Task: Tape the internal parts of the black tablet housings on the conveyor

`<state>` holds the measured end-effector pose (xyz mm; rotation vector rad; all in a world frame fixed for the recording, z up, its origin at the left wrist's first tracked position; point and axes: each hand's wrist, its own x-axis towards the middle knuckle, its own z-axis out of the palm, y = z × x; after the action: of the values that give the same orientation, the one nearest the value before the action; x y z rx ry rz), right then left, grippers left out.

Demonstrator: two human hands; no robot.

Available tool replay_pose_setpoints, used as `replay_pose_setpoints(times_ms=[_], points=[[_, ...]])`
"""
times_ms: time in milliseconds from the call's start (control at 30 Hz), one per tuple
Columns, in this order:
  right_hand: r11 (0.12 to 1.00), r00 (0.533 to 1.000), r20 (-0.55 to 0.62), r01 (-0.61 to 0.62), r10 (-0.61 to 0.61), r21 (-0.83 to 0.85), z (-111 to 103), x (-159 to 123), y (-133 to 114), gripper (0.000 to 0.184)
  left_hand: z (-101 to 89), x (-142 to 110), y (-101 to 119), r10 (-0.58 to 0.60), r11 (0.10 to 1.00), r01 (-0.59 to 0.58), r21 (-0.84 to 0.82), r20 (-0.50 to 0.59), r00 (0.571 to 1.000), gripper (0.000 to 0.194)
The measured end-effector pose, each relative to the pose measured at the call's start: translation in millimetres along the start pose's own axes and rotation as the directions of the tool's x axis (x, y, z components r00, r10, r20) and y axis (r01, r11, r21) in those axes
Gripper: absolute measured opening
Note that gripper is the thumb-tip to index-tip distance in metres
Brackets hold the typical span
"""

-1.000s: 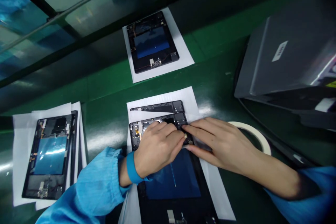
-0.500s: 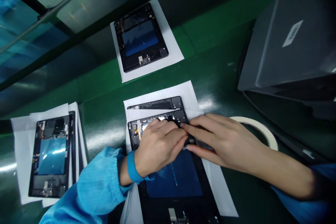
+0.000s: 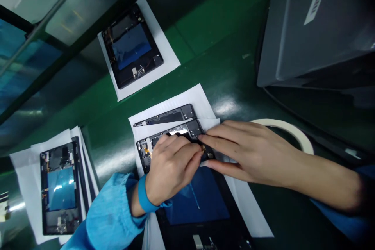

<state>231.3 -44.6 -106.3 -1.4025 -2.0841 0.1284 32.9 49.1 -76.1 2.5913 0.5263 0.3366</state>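
Note:
Under both hands lies an opened tablet with a blue battery and exposed circuitry along its far end. My left hand, with a blue wristband, rests over that circuitry. Its fingers are curled and pinched near the right edge, where a tiny gold-coloured bit shows at the fingertips; what it grips is too small to name. From the right, my right hand reaches in with fingers stretched out and thumb apart. Its fingertips touch the tablet's right edge beside my left fingertips.
White paper and another tablet shell lie beneath the tablet. One opened tablet sits on paper farther back, another on stacked sheets at left. A cream tape roll and grey machine stand right.
The camera view has shifted and tilted, so the surroundings sit differently in the picture. Both hands stay at the same tablet edge; the gold-coloured bit now shows at my left fingertips.

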Motion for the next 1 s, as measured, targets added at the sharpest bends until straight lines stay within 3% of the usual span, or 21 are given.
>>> replay_pose_setpoints(times_ms=[433,667,1000], points=[[0.999,1.000,0.013,-0.015,0.014,0.041,0.5,-2.6,-0.2,0.029,1.4,1.3,1.5,0.004,1.000,-0.004,0.004,0.002,1.000,0.013],[0.992,0.997,0.073,0.011,-0.001,-0.127,-1.0,-1.5,-7.9,0.028,0.1,-0.3,0.6,0.002,1.000,-0.002,0.016,-0.005,1.000,0.014],[0.979,0.994,0.043,0.104,-0.098,-0.178,0.8,-3.7,-5.5,0.028,-0.8,-4.2,-4.9,-0.036,0.999,0.037,0.040,-0.027,0.999,0.014]])
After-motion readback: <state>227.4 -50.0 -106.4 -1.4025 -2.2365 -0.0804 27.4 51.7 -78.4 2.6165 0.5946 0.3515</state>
